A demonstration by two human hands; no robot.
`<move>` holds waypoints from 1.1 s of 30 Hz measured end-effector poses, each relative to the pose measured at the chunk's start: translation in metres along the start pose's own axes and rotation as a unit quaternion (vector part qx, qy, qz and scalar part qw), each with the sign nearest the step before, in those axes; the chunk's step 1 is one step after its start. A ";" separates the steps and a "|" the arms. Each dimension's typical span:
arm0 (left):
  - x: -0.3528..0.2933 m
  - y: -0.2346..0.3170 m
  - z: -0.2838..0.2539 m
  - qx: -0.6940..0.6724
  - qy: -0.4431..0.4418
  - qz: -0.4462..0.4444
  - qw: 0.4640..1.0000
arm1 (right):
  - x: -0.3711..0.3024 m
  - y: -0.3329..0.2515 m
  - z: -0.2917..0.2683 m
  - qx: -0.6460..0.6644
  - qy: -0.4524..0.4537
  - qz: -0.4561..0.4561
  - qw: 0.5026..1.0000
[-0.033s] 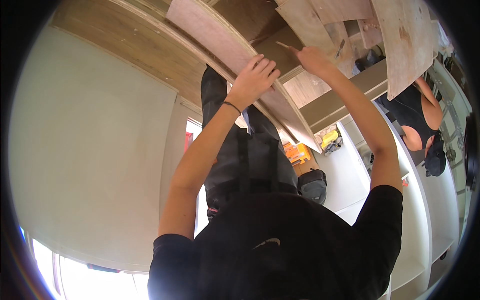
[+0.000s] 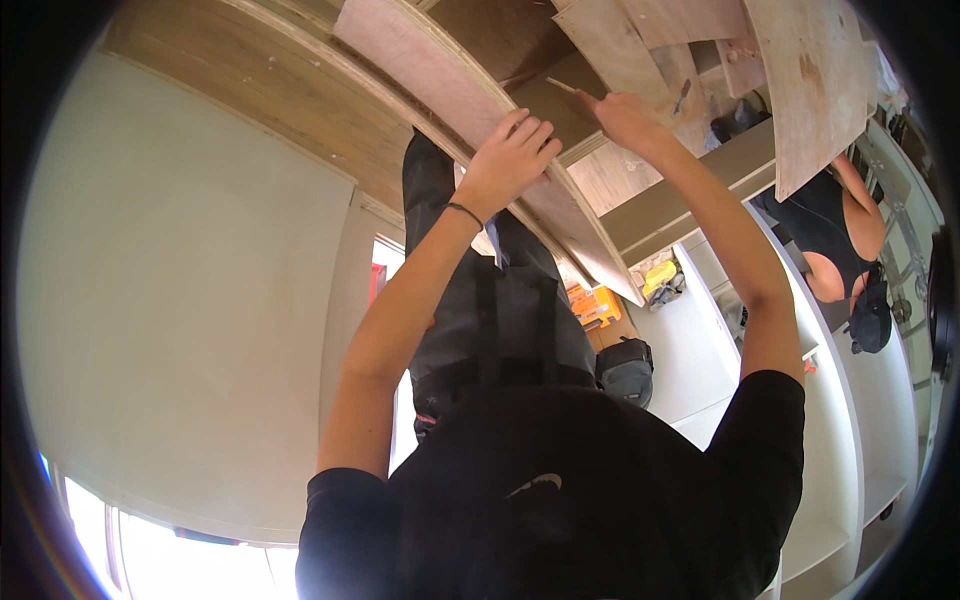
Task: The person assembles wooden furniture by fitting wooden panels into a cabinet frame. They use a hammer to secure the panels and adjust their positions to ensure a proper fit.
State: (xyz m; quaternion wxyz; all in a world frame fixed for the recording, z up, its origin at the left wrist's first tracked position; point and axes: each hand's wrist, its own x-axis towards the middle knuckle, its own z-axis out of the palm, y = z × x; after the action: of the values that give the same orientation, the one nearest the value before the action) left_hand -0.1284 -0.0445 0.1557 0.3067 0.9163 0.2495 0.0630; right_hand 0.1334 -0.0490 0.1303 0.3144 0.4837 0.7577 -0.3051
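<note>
A long plywood board (image 2: 425, 65) stands on edge, slanting from the upper middle down to the right. My left hand (image 2: 510, 160) grips its upper edge, fingers curled over the top. On the far side of that board, my right hand (image 2: 628, 122) is closed on a thin, light-coloured stick (image 2: 561, 84) that points up and left. Its exact kind cannot be made out. Below the right hand lies a wooden surface, with a small slim tool (image 2: 681, 97) resting on plywood pieces to its right.
A tall plywood sheet (image 2: 810, 90) stands at the upper right; a person (image 2: 820, 235) in black is beside it. White shelving (image 2: 835, 420) runs down the right. An orange case (image 2: 597, 307) and dark backpack (image 2: 626, 372) sit below the board. A pale panel (image 2: 180, 280) fills the left.
The tip of the stick in my right hand has shifted slightly up and left. My left hand and the board stay in place.
</note>
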 end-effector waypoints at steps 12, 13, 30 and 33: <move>0.004 -0.004 -0.002 0.014 -0.003 -0.004 1.000 | -0.001 0.014 -0.026 0.026 0.000 -0.013 1.000; 0.004 -0.004 -0.002 0.015 0.003 -0.004 1.000 | -0.003 0.015 -0.026 0.034 0.008 -0.012 0.999; 0.003 -0.007 0.002 0.007 0.001 0.003 1.000 | -0.002 0.010 -0.041 0.042 -0.059 -0.002 0.997; 0.002 -0.007 0.003 0.010 -0.001 0.004 1.000 | 0.001 0.012 -0.040 0.056 -0.051 -0.012 0.997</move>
State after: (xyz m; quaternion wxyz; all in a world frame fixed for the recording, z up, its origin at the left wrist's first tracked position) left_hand -0.1281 -0.0405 0.1490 0.2976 0.9203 0.2466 0.0609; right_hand 0.1371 -0.0131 0.1524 0.3215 0.4755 0.7278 -0.3754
